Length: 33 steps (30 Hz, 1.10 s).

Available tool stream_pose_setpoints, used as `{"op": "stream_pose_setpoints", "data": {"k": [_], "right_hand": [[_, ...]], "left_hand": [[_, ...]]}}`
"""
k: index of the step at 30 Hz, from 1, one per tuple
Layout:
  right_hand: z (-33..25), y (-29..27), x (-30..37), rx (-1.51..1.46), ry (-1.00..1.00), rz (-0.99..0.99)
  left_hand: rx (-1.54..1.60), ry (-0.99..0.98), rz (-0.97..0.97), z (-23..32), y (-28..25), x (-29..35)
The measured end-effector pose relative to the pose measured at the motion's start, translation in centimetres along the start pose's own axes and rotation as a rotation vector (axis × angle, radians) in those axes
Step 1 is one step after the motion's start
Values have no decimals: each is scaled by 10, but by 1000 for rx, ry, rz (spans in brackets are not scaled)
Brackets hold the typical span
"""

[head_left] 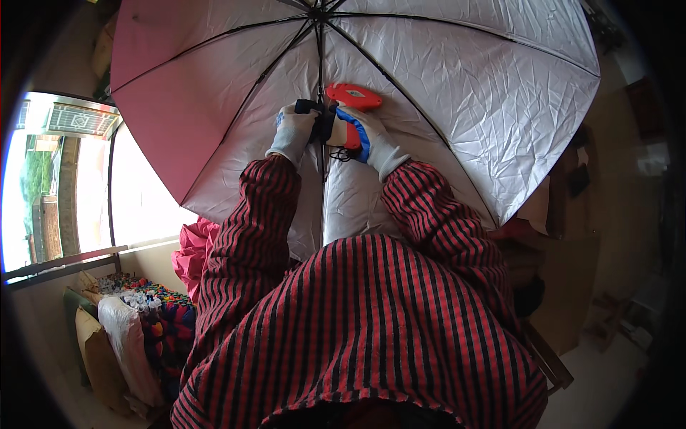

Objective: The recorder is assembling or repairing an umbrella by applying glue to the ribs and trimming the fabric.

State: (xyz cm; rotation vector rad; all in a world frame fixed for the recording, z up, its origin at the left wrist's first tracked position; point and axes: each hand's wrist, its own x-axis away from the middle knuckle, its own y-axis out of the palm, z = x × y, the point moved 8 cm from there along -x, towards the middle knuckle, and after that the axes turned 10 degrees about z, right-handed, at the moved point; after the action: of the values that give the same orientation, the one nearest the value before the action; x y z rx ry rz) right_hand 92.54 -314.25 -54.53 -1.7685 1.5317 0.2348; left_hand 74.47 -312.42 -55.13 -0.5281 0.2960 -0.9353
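An open umbrella (500,79) fills the view ahead of me, its silvery inner side facing me and its black ribs spreading from a hub at the top. Its thin dark shaft runs down toward my hands. My left hand (291,131), in a whitish work glove, is closed around a black handle-like part (323,123) at the shaft. Close beside it on the right, my right hand (371,139), in a white glove with a blue palm, grips a red hand-held tool (355,95). Its exact kind I cannot make out. A dark loop of cord (341,154) hangs under the right hand.
Left of me, a bright window (53,179) stands above a row of packed bags (125,343) and colourful cloth. Pink bunched fabric (193,254) lies by my left arm. At the right are a brown panel (561,293) and a wooden frame part (547,354).
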Motion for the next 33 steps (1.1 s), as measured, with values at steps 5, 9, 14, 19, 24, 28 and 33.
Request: {"op": "stream_pose_setpoints", "data": {"k": [5, 9, 14, 19, 24, 28, 33], "right_hand": [[4, 2, -4, -6, -82, -49], [96, 74, 16, -1103, 789, -147], [100, 70, 5, -1056, 780, -63], [42, 40, 3, -1194, 1356, -126], [30, 38, 0, -1285, 1337, -150], [21, 30, 4, -1313, 1426, -138], [36, 31, 2, -1232, 1168, -155]], "left_hand": [[123, -76, -167, -15, 9, -7], [169, -112, -168, -1, 9, 3], [197, -82, -249, 11, 13, 5], [54, -97, -208, 12, 8, 6], [100, -112, -170, -13, 10, -4], [49, -70, -188, -7, 12, -3], [-13, -23, -175, 4, 4, 2]]}}
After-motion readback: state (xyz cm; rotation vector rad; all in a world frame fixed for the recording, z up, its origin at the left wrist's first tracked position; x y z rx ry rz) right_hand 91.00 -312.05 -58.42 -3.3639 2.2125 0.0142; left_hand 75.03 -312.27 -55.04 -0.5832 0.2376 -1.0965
